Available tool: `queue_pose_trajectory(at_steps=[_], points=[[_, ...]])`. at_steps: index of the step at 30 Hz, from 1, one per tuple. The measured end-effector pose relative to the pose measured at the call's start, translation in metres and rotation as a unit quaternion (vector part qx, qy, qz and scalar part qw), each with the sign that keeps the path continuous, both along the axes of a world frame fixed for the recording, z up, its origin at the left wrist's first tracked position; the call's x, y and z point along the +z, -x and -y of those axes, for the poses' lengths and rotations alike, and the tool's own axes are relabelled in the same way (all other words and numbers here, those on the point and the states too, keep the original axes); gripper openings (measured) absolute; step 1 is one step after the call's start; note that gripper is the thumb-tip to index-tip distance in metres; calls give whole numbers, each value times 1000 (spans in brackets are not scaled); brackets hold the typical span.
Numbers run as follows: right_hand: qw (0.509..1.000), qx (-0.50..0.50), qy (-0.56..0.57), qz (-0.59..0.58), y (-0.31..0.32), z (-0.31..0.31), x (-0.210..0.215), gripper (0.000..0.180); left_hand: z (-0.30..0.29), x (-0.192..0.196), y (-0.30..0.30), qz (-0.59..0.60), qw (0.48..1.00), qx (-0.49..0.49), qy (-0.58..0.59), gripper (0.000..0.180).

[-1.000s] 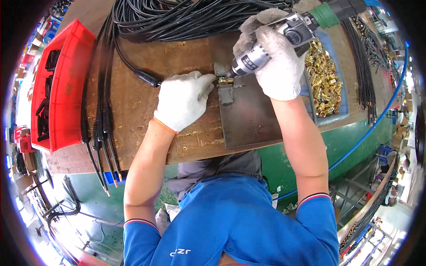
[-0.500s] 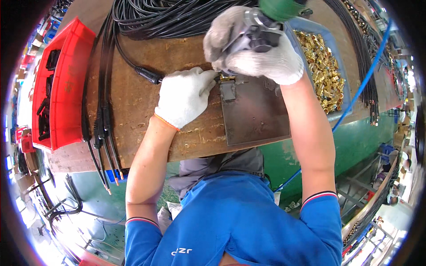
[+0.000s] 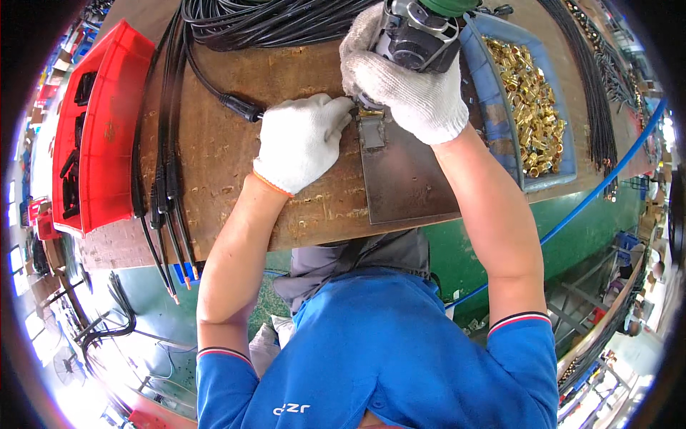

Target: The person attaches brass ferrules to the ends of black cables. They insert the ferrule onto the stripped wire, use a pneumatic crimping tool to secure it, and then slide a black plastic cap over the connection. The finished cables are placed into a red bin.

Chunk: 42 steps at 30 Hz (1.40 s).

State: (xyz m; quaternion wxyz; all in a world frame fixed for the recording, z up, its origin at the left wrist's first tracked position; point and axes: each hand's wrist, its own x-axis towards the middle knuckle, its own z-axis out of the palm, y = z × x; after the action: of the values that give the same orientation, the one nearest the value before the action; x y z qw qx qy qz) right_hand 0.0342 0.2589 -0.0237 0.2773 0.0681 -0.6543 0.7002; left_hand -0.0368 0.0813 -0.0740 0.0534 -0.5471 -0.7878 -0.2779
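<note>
My left hand (image 3: 299,143), in a white knit glove, is closed around the end of a black cable whose dark connector sleeve (image 3: 241,106) sticks out on its left. By its fingertips a small brass fitting (image 3: 370,113) sits at the top of a dark metal plate (image 3: 411,182). My right hand (image 3: 411,89), gloved as well, grips a black and green power tool (image 3: 418,39). The tool stands over the plate's far edge, its lower part close to the fitting. The glove hides most of the tool's grip and where it meets the brass piece.
On the left stands a red bin (image 3: 107,136) with black parts inside. Beside it, several black cables (image 3: 168,171) hang over the table edge. A coil of black cable (image 3: 264,25) lies at the back. Right of the tool is a blue-grey bin (image 3: 500,136) of brass fittings; a blue hose (image 3: 607,182) crosses beyond.
The right hand and power tool have tilted and shifted slightly, uncovering more of the blue-grey bin's side. My left hand keeps its place by the brass fitting.
</note>
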Motion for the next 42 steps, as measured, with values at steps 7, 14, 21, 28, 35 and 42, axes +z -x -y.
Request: queue_pose_trajectory(at_steps=[7,14,21,28,35,42], points=[[999,16,12,29,-6,-1,4,16,-1,-2,1,0,1000,0,-11,20],[1000,-28,-5,6,-4,0,28,15,-2,7,-1,28,999,21,37,20],[986,-97,125,-60,-38,-58,114,12,13,21,1,28,999,33,2,19],[900,-330,73,274,-114,-203,89,22,25,64,-1,108,992,3,-66,19],[759,-381,-236,472,-147,-236,39,47,20,73,10,26,997,-15,-77,11],[676,-466,-500,275,-126,-171,51,45,16,76,15,24,999,-38,-31,12]])
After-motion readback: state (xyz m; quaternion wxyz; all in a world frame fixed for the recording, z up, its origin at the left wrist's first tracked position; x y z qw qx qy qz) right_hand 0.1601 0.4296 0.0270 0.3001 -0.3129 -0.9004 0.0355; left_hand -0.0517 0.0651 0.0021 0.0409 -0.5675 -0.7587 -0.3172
